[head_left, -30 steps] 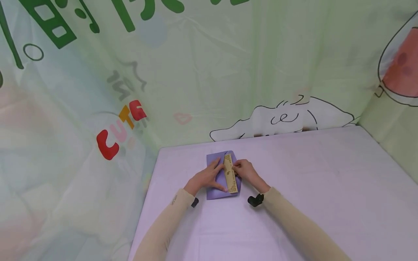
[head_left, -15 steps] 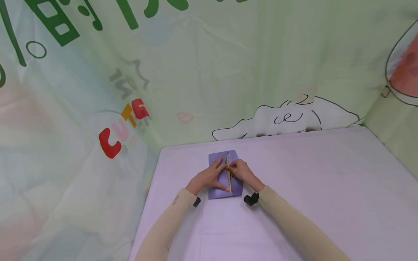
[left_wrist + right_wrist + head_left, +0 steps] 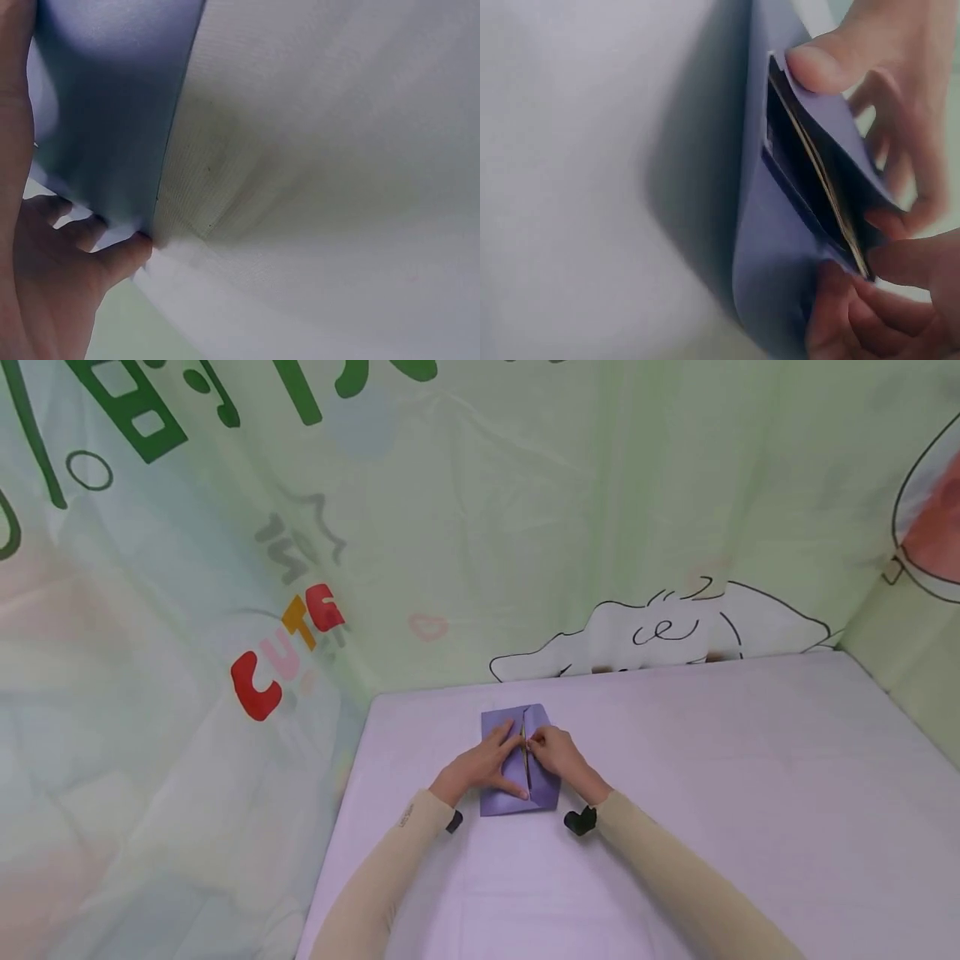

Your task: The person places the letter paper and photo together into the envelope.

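A purple envelope [image 3: 542, 789] lies on the table, its slit running lengthwise between two panels. In the head view my left hand [image 3: 480, 768] is spread over its left panel, fingers apart. From the right wrist view, the left thumb [image 3: 821, 69] presses along the slit's edge. A gold patterned card [image 3: 821, 169] sits mostly inside the slit, with a thin edge showing. My right hand [image 3: 558, 752] pinches the card's edge at the slit, its other fingers [image 3: 832, 304] against the right panel. In the left wrist view the left fingers [image 3: 124, 259] reach the envelope's edge.
A pale lilac cloth covers the table [image 3: 675, 777]. Behind and to the left hangs a printed curtain [image 3: 480, 527] with drawings and letters. Both wrists carry small black devices, such as the one on the right wrist [image 3: 581, 820].
The gold card lay broad side up over the envelope; it has gone down into the slit until only a sliver shows. My right hand moved slightly left with it. The left hand stays put.
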`<action>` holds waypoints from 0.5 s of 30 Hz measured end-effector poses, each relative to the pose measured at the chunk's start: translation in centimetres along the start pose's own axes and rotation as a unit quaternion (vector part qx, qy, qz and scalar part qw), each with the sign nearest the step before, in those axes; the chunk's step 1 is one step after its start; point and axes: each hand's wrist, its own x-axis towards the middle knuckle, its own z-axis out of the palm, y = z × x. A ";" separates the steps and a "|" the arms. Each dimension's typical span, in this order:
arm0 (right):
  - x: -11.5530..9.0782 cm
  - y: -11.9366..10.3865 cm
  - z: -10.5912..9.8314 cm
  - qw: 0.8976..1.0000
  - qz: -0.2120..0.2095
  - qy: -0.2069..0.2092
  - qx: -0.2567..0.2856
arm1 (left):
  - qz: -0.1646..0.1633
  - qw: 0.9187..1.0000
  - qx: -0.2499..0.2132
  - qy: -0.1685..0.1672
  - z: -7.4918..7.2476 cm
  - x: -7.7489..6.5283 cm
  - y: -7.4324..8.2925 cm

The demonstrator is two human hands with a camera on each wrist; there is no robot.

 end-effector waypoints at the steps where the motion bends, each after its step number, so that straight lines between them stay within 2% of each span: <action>1: -0.6 0.1 -0.4 1.000 0.000 0.011 0.002 | 0.000 1.000 0.002 -0.002 0.1 0.0 0.1; 3: -1.8 0.4 -1.2 1.000 0.003 0.024 0.015 | -0.003 1.000 0.003 -0.004 0.2 0.1 0.2; 8: -4.6 1.5 -3.6 0.999 0.011 0.026 0.040 | -0.013 1.000 -0.007 0.001 0.1 0.0 0.3; 15: -7.1 4.4 -6.7 0.998 0.042 0.025 0.046 | -0.013 1.000 0.001 -0.009 0.0 0.1 0.6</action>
